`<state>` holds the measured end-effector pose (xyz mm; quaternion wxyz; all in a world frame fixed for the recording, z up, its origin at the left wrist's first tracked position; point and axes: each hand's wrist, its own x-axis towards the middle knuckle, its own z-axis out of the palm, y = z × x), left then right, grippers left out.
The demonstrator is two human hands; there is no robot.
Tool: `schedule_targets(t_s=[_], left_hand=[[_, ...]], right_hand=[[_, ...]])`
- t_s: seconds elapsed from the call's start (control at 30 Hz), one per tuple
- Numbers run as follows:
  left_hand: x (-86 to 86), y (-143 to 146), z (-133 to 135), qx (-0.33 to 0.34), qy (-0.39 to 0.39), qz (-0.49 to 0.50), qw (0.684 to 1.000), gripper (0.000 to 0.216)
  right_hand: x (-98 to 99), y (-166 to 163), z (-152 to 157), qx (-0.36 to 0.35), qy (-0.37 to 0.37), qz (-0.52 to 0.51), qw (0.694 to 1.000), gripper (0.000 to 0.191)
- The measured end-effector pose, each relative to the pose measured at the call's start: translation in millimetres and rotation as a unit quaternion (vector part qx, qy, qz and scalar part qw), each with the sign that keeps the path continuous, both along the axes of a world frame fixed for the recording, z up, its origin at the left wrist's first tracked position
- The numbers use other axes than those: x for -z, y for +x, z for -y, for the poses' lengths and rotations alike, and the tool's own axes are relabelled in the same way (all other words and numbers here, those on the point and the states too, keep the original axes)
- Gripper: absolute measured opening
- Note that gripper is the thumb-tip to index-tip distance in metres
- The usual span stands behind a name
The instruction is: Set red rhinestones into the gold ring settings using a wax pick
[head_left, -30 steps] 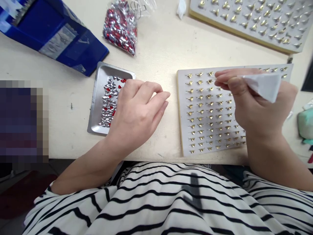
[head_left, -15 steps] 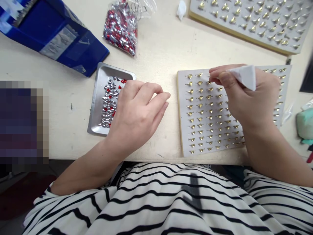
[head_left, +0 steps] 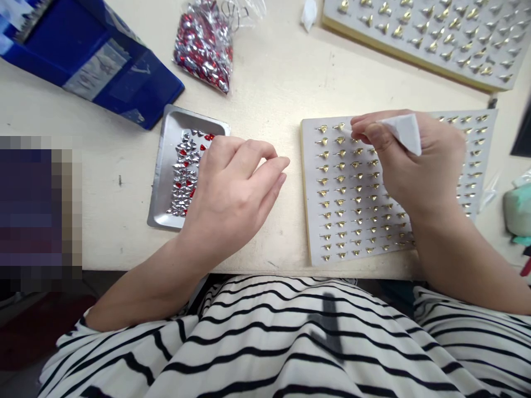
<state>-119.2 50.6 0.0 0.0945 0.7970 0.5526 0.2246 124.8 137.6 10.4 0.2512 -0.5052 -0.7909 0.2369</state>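
A grey foam board [head_left: 311, 221] studded with rows of small gold settings lies at the table's front right. My right hand [head_left: 410, 166] hovers over its top rows, fingers pinched on a white paper-wrapped tool [head_left: 404, 131] whose tip is near the upper left settings. My left hand [head_left: 232, 188] rests on the table between the board and a small metal tray [head_left: 166, 160] of red and silver heart stones. Its fingers are curled, thumb against fingertips; what they hold, if anything, is hidden.
A clear bag of red and silver stones [head_left: 205, 47] lies at the back. A blue box [head_left: 95, 55] sits at the back left. A second board of gold settings [head_left: 418, 38] lies at the back right. A green object [head_left: 518, 207] sits at the right edge.
My right hand has moved left along the board's top rows with the white tool. My left hand has stayed in place.
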Motion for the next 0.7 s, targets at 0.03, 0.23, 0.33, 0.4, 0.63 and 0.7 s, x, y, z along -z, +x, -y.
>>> schedule_targets(t_s=[0.03,0.23,0.33,0.4,0.63,0.7], left_hand=[[-0.1,0.0,0.0,0.0,0.0,-0.001,1.0,0.025],[0.3,0.0,-0.2,0.0,0.011,-0.015,1.0,0.025],[0.3,-0.3,0.1,0.0,0.007,-0.017,1.0,0.026],[0.3,-0.5,0.2,0.0,0.005,-0.016,1.0,0.027],[-0.1,-0.3,-0.7,0.002,0.01,-0.02,1.0,0.026],[-0.5,-0.2,-0.8,0.002,0.011,-0.029,1.0,0.026]], right_hand=[[0.0,0.1,0.5,0.001,0.001,0.002,1.0,0.02],[-10.0,-1.7,7.8,0.011,-0.007,-0.002,1.0,0.019],[-16.3,-3.5,12.0,0.025,0.008,-0.04,0.999,0.02],[-18.1,-3.8,13.6,0.044,0.026,-0.074,0.996,0.021],[-13.4,7.7,8.4,0.067,0.027,-0.085,0.994,0.024],[-12.0,11.4,6.7,0.055,0.009,-0.063,0.996,0.024]])
